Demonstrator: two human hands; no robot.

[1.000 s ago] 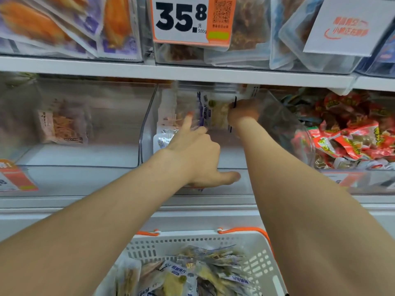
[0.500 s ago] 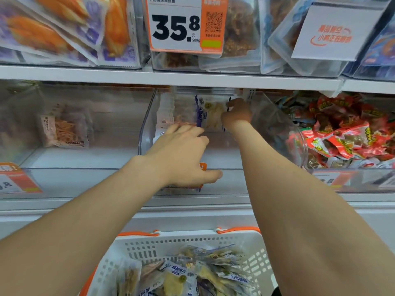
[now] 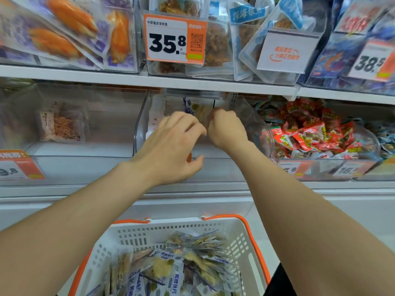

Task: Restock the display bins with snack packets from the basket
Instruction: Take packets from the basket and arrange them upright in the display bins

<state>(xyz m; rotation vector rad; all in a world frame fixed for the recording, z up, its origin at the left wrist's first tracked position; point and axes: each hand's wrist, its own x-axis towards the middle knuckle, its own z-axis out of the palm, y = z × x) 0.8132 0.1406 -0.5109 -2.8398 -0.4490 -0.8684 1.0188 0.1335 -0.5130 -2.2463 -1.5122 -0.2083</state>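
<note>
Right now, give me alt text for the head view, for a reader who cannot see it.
A person's right hand pinches a snack packet upright inside a clear display bin, while the relaxed left hand reaches in beside it. Below, a white basket with orange handles holds many more packets; red packets lie to the right.

Bright, even store lighting; soft motion blur, wide-angle bending at edges.
</note>
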